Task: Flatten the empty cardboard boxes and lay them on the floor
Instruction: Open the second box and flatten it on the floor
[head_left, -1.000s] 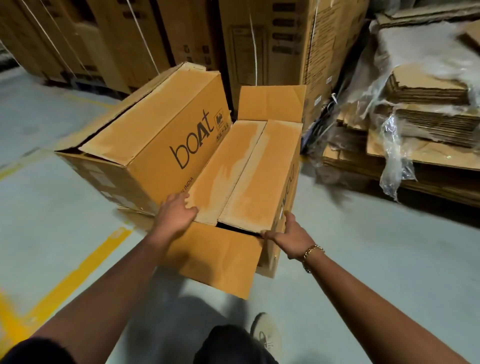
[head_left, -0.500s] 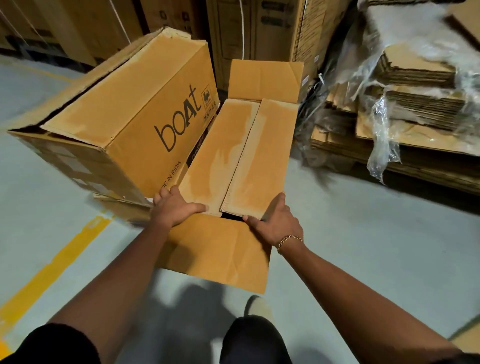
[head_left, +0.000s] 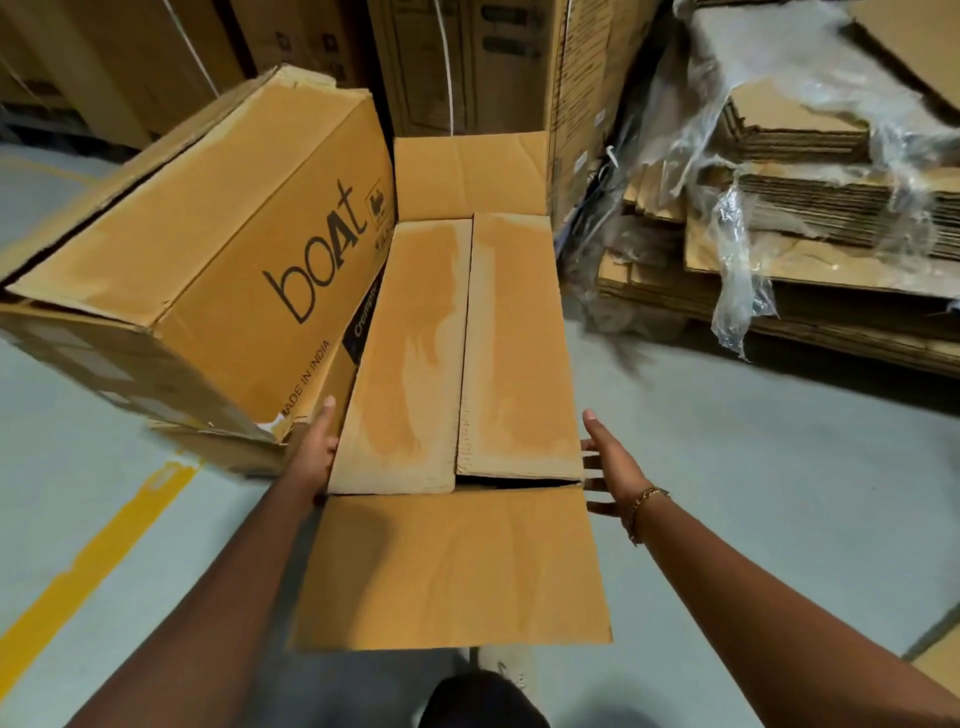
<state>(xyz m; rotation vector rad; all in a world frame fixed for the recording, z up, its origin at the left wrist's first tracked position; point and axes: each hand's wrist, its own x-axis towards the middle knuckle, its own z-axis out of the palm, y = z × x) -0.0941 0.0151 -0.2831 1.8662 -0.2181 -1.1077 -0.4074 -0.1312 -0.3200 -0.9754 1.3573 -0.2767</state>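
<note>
A brown cardboard box (head_left: 457, 343) stands in front of me, its two long top flaps folded in, its near end flap (head_left: 452, 566) hanging toward me and its far end flap standing up. My left hand (head_left: 314, 452) lies flat against the box's left side near the front corner. Beside the right front corner, my right hand (head_left: 610, 465) is open with spread fingers, just off the box's edge. A second, larger box marked "boAt" (head_left: 208, 260) lies tilted on the floor to the left, touching the first box.
Flattened cardboard in torn plastic wrap (head_left: 810, 208) is stacked at the right. Tall cartons (head_left: 467, 62) line the back. A yellow floor line (head_left: 98, 551) runs at the left. My shoe (head_left: 501, 667) shows below the near flap on the grey floor.
Both hands have left the top flaps' front edge and moved outward to the box's left and right sides. The view has come closer over the box.
</note>
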